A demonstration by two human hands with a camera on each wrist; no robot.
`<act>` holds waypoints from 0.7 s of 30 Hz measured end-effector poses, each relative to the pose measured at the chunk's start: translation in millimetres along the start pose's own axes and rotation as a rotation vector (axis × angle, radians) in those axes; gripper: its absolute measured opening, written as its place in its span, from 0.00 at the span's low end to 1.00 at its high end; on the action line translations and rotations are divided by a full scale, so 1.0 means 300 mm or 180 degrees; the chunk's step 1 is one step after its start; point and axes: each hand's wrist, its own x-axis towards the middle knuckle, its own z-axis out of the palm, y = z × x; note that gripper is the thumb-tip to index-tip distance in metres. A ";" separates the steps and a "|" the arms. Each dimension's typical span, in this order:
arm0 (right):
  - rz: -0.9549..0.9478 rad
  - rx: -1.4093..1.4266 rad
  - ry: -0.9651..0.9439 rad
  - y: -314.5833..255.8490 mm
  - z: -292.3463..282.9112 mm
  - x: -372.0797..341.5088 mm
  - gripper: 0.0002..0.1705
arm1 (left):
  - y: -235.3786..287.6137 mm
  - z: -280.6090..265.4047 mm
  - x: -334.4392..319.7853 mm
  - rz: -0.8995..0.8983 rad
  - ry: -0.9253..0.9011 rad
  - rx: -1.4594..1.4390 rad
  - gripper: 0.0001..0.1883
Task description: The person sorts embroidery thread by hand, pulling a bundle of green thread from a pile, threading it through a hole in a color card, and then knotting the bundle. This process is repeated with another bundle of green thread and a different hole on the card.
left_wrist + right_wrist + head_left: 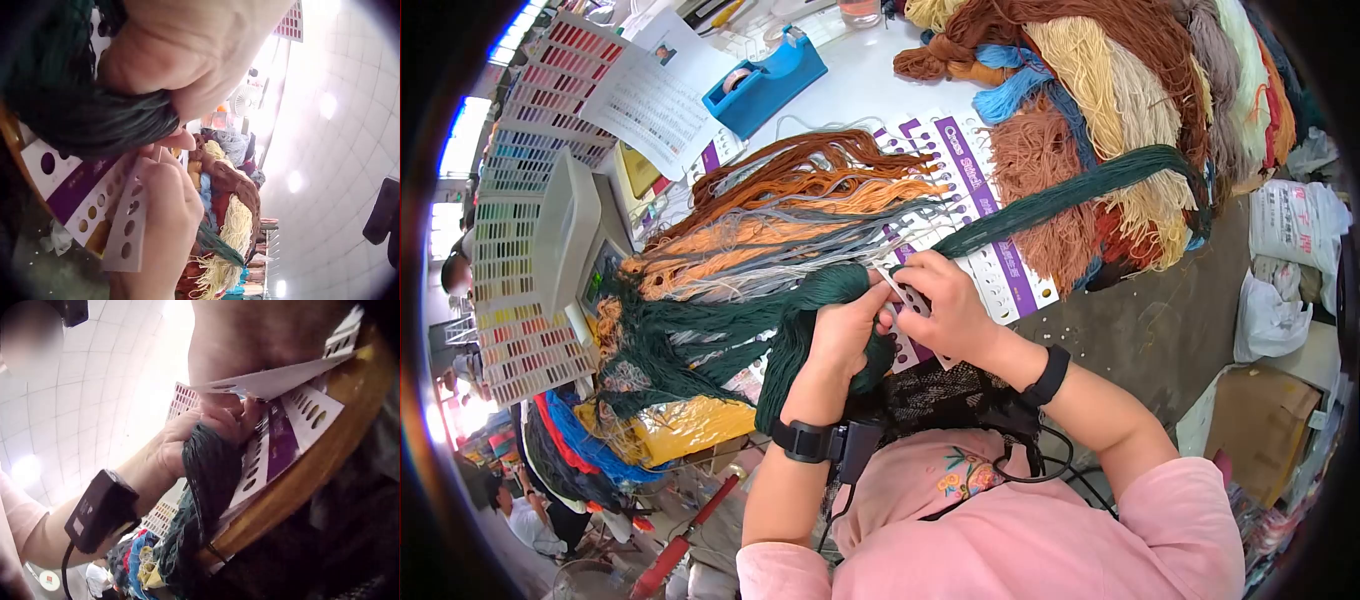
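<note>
Dark green thread [830, 290] hangs in a thick skein over my left hand [845, 330], whose fingers grip it at the table's near edge. A narrow white card strip with punched holes [125, 231] is pinched between the thumb and fingers of my right hand [950, 305]. The two hands meet at the strip's upper end, and the fingertips there are partly hidden. From beside the right hand, a long green hank [1060, 200] stretches to the heap at the right. Under the hands lie punched cards with purple bands [985, 215], partly covered by brown and orange threads [790, 185].
A blue tape dispenser [775, 85] and a printed sheet [650, 105] are at the back. Colour-sample charts [550, 80] stand left, behind a grey device [570, 240]. Many-coloured skeins [1120, 80] are heaped at right. White plastic bags [1295, 230] and a cardboard box [1260, 425] lie beyond.
</note>
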 end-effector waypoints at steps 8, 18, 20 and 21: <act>0.0221 -0.0017 0.0032 -0.011 -0.002 0.055 0.14 | 0.022 0.028 0.020 -0.0243 0.0662 0.1024 0.05; 0.0112 0.0065 0.0176 0.008 0.020 0.073 0.13 | 0.096 -0.163 0.005 0.0036 0.0253 -0.0535 0.08; 0.0108 0.0028 0.0096 0.013 0.028 0.071 0.13 | 0.095 -0.132 0.005 0.0015 0.0208 -0.0145 0.08; 0.0116 0.0001 0.0060 0.016 0.028 0.069 0.14 | 0.088 -0.128 0.009 0.0041 0.0215 -0.0014 0.07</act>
